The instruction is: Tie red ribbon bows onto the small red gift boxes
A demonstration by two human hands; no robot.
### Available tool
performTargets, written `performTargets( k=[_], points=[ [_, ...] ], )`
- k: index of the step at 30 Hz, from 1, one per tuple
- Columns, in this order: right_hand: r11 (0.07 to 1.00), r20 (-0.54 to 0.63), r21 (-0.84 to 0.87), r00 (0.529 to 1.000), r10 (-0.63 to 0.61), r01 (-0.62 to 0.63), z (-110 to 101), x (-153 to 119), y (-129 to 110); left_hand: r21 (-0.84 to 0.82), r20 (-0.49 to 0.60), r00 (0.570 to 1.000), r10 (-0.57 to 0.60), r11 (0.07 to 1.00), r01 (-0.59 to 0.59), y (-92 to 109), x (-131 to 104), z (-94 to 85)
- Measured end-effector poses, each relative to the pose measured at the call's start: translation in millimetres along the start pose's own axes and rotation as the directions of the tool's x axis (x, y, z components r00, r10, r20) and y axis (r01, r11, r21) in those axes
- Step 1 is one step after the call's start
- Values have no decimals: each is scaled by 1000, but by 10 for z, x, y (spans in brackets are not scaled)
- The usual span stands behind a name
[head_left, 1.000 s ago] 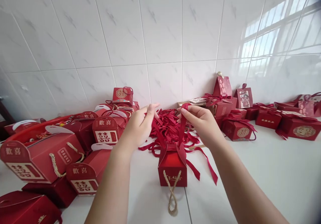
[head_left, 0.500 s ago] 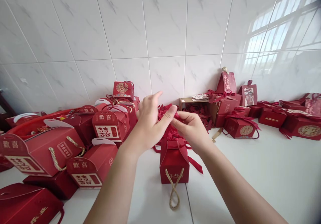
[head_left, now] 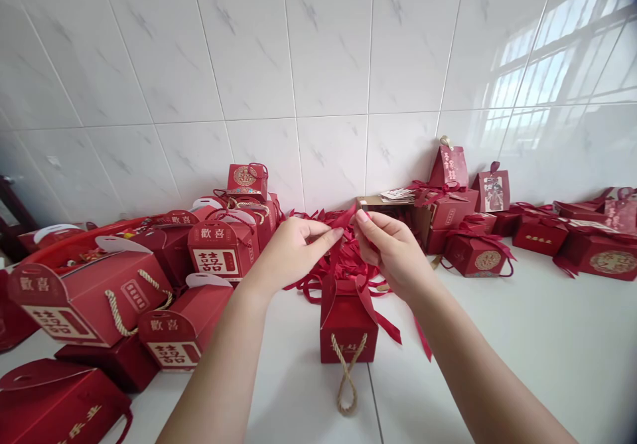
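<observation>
A red ribbon (head_left: 344, 220) is stretched between my two hands, above a small red box. My left hand (head_left: 293, 251) pinches it from the left, thumb and forefinger together. On the right, my right hand (head_left: 393, 245) grips the ribbon between thumb and fingers, and a tail hangs below that hand. The red box (head_left: 348, 321) stands upright on the white surface beneath, its top flaps folded in and a looped rope handle (head_left: 347, 391) lying in front. Behind the box, a heap of red ribbons (head_left: 343, 265) lies partly hidden by my hands.
Many red boxes (head_left: 213, 245) crowd the left side, around a red tray (head_left: 74, 245) of small items. More boxes (head_left: 478, 251) with ribbon bows stand at the right. Cards (head_left: 397, 195) lie on an open carton at the back, before the tiled wall.
My left hand has lowered and closed its raised fingers onto the ribbon. The ribbon now spans the gap between my hands, with a tail hanging below the right one.
</observation>
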State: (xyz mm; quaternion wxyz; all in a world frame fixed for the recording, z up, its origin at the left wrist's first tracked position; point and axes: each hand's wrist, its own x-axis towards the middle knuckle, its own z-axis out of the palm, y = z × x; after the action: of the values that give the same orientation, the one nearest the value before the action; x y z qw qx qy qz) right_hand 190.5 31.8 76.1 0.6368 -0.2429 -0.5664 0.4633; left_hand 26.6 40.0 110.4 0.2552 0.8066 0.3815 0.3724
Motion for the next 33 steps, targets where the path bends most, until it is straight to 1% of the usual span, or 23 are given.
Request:
performTargets(
  k=[3,7,9,11,13,16,21,23,25,28,30,33],
  points=[
    [1000,-75,-6,997,-28,28,-60,16,-31,-64,-89,996,-2,998,-3,16,-5,-34],
    [996,-158,32,985,-72,78,-121,34,-75,-166,-240,970,-33,986,-7,14,-3,-42],
    [995,-184,46,979,-84,94,-146,45,-84,-212,-279,959,-41,977,-20,-9,6,-38],
    [992,-216,46,971,-101,114,-166,56,-85,-264,-296,954,-45,964,-36,-30,17,-39],
    [988,-234,56,964,-129,146,-181,64,-82,-338,-285,957,-58,940,-43,-38,28,-44],
    [981,-212,94,967,-145,168,-194,69,-74,-464,-275,957,-93,885,-47,-36,43,-56],
    [981,-196,112,971,-134,158,-191,69,-54,-551,-330,939,-102,828,-104,-44,60,-60],
    [981,-184,124,975,-124,148,-178,67,-52,-597,-310,946,-94,794,-117,-41,61,-50],
    [985,-182,126,979,-96,120,-158,60,-58,-627,-266,961,-80,771,-109,-25,56,-28],
    [994,-165,84,985,-50,64,-130,44,-71,-604,-212,977,-36,790,-102,19,40,23],
    [999,-130,12,991,-36,38,-118,30,-79,-564,-185,982,-21,821,-89,47,26,62],
    [996,-48,-91,999,-23,19,-110,5,-88,-498,-137,990,-42,867,-32,55,11,113]
  ],
)
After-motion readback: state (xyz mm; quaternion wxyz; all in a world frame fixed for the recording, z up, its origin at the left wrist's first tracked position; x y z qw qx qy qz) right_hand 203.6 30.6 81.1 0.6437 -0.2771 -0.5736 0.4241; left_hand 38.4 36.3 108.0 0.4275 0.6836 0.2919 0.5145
